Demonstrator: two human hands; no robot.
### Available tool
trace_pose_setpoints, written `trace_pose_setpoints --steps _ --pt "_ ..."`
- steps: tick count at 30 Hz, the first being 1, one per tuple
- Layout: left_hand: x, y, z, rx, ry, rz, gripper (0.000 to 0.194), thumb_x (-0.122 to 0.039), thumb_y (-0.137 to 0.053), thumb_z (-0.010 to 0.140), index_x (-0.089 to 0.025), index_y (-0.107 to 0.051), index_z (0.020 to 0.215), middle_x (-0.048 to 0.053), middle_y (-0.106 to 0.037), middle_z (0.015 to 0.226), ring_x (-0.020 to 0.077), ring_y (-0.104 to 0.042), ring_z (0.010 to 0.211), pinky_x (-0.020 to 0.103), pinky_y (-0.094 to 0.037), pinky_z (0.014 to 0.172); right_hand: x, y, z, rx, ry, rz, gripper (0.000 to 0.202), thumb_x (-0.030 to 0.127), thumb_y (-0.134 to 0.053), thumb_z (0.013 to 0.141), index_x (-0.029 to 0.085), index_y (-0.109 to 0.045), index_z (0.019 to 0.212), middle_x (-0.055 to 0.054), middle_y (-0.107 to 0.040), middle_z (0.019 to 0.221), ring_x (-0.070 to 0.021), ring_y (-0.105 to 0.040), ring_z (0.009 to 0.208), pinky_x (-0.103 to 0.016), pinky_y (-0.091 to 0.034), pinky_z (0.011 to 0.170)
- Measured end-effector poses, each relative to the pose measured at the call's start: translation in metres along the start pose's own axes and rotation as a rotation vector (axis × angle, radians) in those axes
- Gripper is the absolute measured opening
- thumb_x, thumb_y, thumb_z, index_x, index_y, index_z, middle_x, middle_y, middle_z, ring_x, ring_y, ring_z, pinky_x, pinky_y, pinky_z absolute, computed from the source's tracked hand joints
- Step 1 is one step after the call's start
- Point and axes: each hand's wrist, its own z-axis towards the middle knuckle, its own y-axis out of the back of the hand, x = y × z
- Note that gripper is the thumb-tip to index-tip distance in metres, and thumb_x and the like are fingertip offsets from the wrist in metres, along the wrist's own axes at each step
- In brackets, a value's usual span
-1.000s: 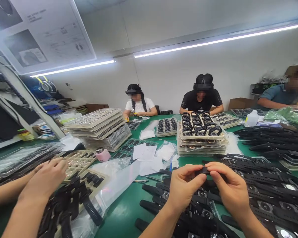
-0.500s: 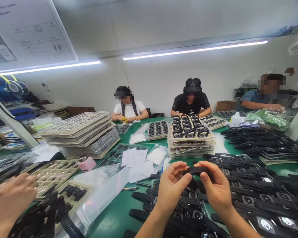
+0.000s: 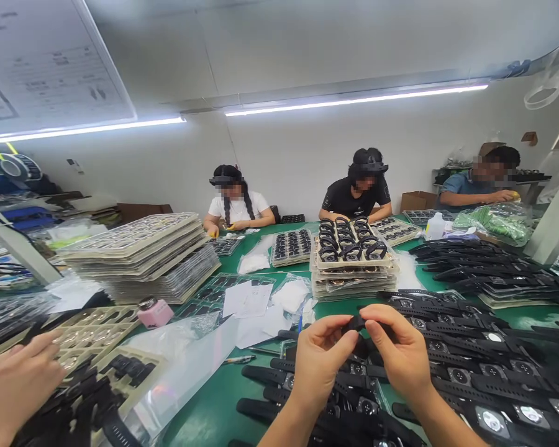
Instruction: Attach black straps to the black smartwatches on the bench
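In front of me, my left hand [image 3: 320,357] pinches a smartwatch with a black strap [image 3: 355,323] between thumb and fingers. From the other side my right hand [image 3: 397,347] grips the same watch, fingertips close to the left ones. The strap is bent into a loop, its ends near each other; the watch case is mostly hidden by my fingers. Underneath and to the right, rows of black-strapped smartwatches [image 3: 459,375] lie with straps stretched out and sensor backs up.
A co-worker's hand [image 3: 25,379] is at far left beside cream trays [image 3: 90,335]. Tall tray stacks [image 3: 135,242] stand at left, and looped watches fill a tray stack [image 3: 354,273] ahead. A pink bottle [image 3: 154,312], papers [image 3: 248,300] and a pen [image 3: 239,359] lie between. Several people sit opposite.
My hands have drawn closer together, and the strap that spanned between them is now bunched at my fingertips. The view has shifted slightly.
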Motion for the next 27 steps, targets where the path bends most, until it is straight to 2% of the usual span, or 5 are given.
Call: trace_pose_setpoints --steps 3,9,16,20,27 --pt "0.002 0.003 0.001 -0.016 -0.020 0.004 0.028 -0.035 -0.092 0.069 -0.019 -0.085 0.091 0.008 -0.083 0.092 0.0190 -0.074 0.083 0.026 -0.060 0.078 0.002 0.001 0.001 0.045 -0.005 0.010 0.008 0.025 -0.071 0.096 0.029 -0.078 0.094 -0.001 -0.076 0.094 -0.0170 -0.072 0.089 -0.024 -0.060 0.080" --pt "-0.005 0.004 -0.002 0.061 -0.074 0.025 0.023 -0.029 -0.091 0.070 -0.022 -0.086 0.091 0.004 -0.082 0.087 0.0147 -0.070 0.078 0.021 -0.057 0.074 0.006 0.001 0.002 0.023 -0.003 0.013 0.007 0.027 -0.071 0.097 0.030 -0.078 0.096 -0.001 -0.077 0.095 -0.0165 -0.072 0.089 -0.023 -0.060 0.081" --pt "-0.006 0.002 0.001 0.033 -0.067 0.026 0.020 -0.023 -0.090 0.067 -0.021 -0.086 0.086 0.003 -0.080 0.080 0.0107 -0.065 0.068 0.018 -0.054 0.066 0.005 0.005 0.005 0.076 -0.062 0.018 0.009 0.025 -0.074 0.094 0.031 -0.081 0.096 -0.001 -0.080 0.099 -0.0174 -0.075 0.093 -0.024 -0.061 0.085" --pt "-0.011 0.002 -0.001 0.034 -0.068 0.008 0.021 -0.023 -0.090 0.069 -0.022 -0.086 0.090 0.004 -0.082 0.088 0.0134 -0.069 0.077 0.020 -0.056 0.074 0.007 0.005 0.005 0.147 -0.087 0.031 0.007 0.025 -0.076 0.092 0.030 -0.081 0.092 -0.001 -0.080 0.095 -0.0180 -0.075 0.090 -0.024 -0.061 0.083" --pt "-0.011 0.005 -0.001 0.096 -0.117 0.077 0.019 -0.023 -0.087 0.073 -0.023 -0.086 0.092 0.004 -0.080 0.092 0.0130 -0.066 0.078 0.021 -0.055 0.075 0.002 0.004 0.000 0.061 -0.136 0.051 0.011 0.032 -0.076 0.093 0.032 -0.081 0.103 -0.001 -0.082 0.099 -0.0187 -0.077 0.090 -0.024 -0.063 0.081"
